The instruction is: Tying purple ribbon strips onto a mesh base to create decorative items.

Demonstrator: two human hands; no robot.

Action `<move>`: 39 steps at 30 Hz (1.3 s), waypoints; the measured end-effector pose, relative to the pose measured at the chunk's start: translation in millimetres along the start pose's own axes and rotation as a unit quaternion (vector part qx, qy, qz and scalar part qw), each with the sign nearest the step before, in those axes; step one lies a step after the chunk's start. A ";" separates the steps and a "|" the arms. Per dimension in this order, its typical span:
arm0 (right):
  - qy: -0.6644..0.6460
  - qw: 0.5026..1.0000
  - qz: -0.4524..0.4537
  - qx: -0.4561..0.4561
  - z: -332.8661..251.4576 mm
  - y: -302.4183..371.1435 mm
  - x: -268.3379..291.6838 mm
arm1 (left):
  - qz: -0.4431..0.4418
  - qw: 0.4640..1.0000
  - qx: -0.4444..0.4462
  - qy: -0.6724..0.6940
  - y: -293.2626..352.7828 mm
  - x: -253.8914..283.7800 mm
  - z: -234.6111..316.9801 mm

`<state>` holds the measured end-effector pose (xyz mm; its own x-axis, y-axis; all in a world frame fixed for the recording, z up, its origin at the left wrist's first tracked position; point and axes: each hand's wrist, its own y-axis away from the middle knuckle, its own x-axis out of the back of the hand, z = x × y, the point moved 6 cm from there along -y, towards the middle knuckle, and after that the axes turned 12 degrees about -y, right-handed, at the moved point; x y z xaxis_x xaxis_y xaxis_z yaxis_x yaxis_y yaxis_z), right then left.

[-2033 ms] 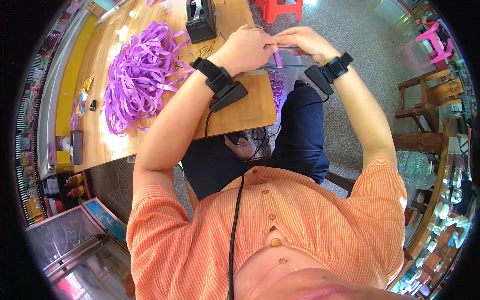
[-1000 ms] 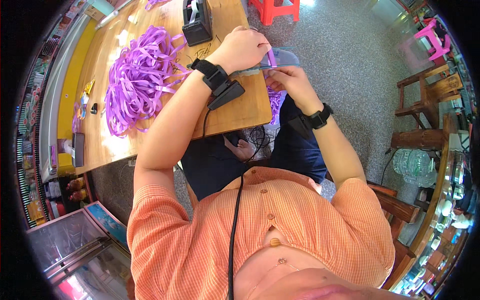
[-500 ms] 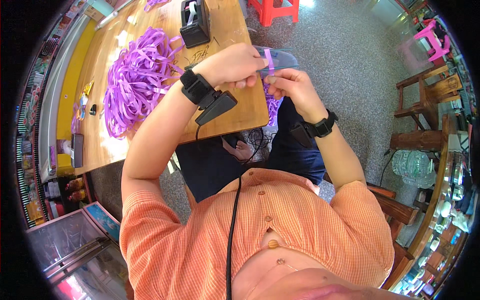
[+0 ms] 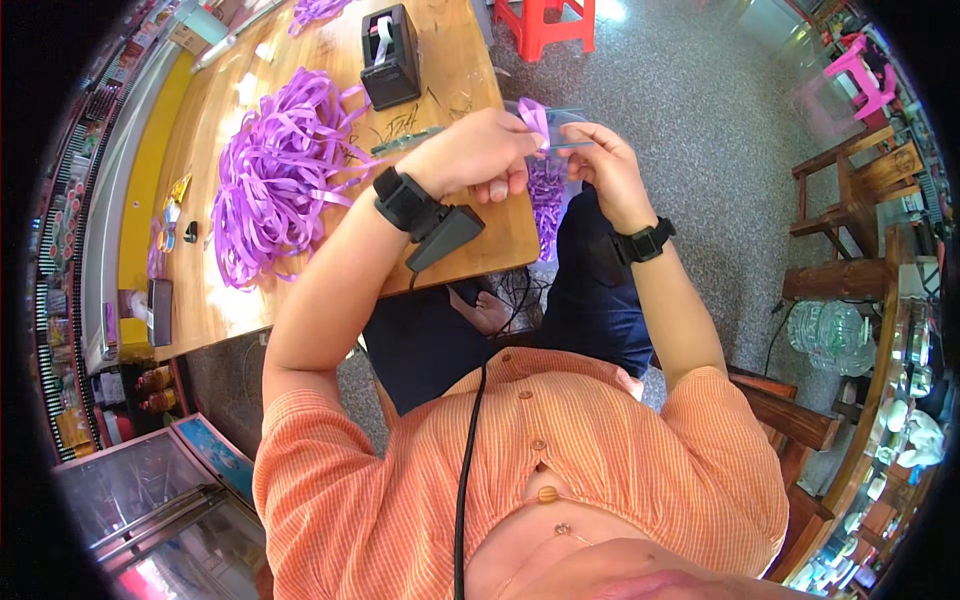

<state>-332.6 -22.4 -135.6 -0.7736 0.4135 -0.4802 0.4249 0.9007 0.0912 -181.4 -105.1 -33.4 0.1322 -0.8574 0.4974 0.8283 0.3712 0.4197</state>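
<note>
Over the table's right edge, my left hand (image 4: pixel 492 150) is closed, its thumb and finger pinching a purple ribbon (image 4: pixel 533 118). The ribbon stands up in a small loop around a clear, teal-edged flat piece (image 4: pixel 568 113), which looks like thin plastic. My right hand (image 4: pixel 608 170) is closed beside it, fingertips at the piece's near teal edge. Its exact grip is partly hidden. Below my hands, more purple ribbon (image 4: pixel 547 205) hangs or lies in a clear container beside my leg. A large tangled heap of purple ribbon (image 4: pixel 280 185) lies on the table, left of my left hand.
A black tape dispenser (image 4: pixel 390 60) stands on the wooden table (image 4: pixel 460 245) beyond my left forearm. A red stool (image 4: pixel 545 28) is on the floor ahead. Wooden chairs (image 4: pixel 850 190) and a large clear bottle (image 4: pixel 830 335) are at the right. A black cable (image 4: pixel 470 450) runs down my front.
The ribbon, earlier stretched down between both hands across the clear piece, now stands in a loop at my left fingers. My right fingertips have moved up and right, to the teal edge.
</note>
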 end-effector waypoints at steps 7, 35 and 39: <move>0.071 0.976 -0.151 -0.138 -20.3 -61.5 -10.2 | 0.008 1.000 0.007 0.002 2.4 -2.8 3.1; 0.293 0.899 -0.274 0.177 -108.4 -87.5 -94.7 | 0.021 1.000 0.013 -0.014 -2.5 -1.5 -1.6; 0.335 0.910 -0.225 0.091 -85.7 -109.6 -79.6 | 0.018 1.000 0.008 -0.014 -1.7 -1.7 0.3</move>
<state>-357.9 -142.5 -32.6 -0.9757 0.0517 0.2127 0.0179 0.9873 -0.1581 -183.2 -104.2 -34.7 0.1462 -0.8333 0.5331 0.8145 0.4073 0.4132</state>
